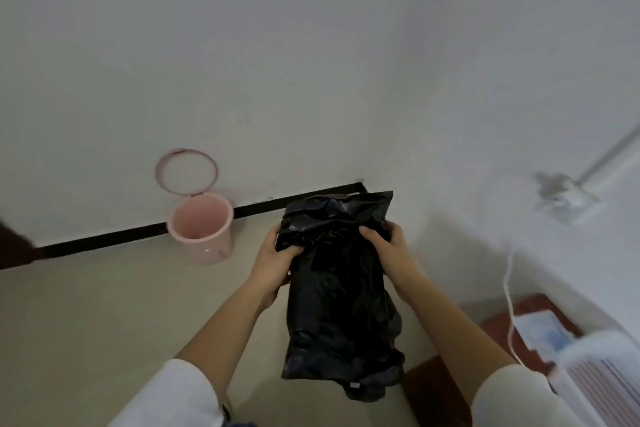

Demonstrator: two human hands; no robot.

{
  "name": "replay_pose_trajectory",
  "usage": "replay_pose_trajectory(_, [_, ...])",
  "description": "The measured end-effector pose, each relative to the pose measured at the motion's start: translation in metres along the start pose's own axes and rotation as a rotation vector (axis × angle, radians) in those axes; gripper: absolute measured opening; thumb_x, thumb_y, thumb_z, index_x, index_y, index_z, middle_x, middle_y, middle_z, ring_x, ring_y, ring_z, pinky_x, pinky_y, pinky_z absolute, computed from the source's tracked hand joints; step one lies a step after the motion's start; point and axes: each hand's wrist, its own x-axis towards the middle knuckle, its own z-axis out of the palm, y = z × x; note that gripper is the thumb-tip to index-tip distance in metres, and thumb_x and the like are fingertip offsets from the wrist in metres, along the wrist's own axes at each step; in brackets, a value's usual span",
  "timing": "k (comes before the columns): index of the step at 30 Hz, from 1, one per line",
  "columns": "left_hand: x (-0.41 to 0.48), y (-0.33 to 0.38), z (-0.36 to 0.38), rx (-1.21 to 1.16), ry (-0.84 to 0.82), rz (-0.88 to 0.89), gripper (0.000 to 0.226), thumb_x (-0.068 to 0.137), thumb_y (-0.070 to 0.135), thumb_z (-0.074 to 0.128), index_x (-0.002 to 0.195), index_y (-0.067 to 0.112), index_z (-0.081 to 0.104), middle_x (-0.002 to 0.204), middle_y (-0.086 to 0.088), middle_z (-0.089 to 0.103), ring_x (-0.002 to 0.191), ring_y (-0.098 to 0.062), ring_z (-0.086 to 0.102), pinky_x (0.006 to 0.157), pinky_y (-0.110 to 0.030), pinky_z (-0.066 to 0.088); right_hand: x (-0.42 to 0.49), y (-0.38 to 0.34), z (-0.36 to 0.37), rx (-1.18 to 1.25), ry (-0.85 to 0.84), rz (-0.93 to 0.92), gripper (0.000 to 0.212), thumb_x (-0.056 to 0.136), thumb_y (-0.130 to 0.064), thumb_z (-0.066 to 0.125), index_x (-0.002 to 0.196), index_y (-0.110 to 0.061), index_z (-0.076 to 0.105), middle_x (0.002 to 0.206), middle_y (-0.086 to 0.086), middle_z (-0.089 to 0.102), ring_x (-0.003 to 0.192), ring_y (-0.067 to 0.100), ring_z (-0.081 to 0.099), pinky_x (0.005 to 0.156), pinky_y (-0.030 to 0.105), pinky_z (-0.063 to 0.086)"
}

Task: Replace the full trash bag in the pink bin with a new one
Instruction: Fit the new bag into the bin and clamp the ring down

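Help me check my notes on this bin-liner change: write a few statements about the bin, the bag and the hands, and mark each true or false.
1. Both hands grip the black trash bag. True: left hand and right hand pinch its upper part.
2. The pink bin has a liner in it. False: its inside shows bare pink.
3. The bin's hinged ring is flipped up. True.
4. The bin lies on its side. False: it stands upright by the wall.
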Motion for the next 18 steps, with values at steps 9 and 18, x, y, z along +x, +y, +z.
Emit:
replay_pose_trajectory(9, [0.104, 0.05, -0.209, 0.039, 0.408, -0.079, 0.032, 0.079, 0.008, 0.054, 0.109, 0.011, 0.042, 0.104, -0.018, 0.06, 0.091, -0.032, 0.06, 0.075, -0.041, 0.05, 0.092, -0.039, 0.224, -0.326, -0.058, -0.271, 0.022, 0.091, -0.008, 0.048, 0.101, -0.027, 0.052, 0.087, 0.002, 0.06, 0.074, 0.038, 0.059, 0.062, 0.043, 0.048])
replay_pose_trajectory(18, [0.189, 0.095, -0.321, -0.22, 0.439, -0.203, 0.016, 0.077, 0.019, 0.05, 0.084, 0.011, 0.063, 0.079, -0.004, 0.059, 0.074, -0.021, 0.053, 0.065, -0.032, 0.041, 0.207, -0.056, 0.359, -0.396, -0.079, -0.149, 0.017, 0.086, -0.004, 0.051, 0.091, -0.012, 0.065, 0.093, 0.007, 0.067, 0.082, 0.023, 0.063, 0.074, 0.035, 0.05])
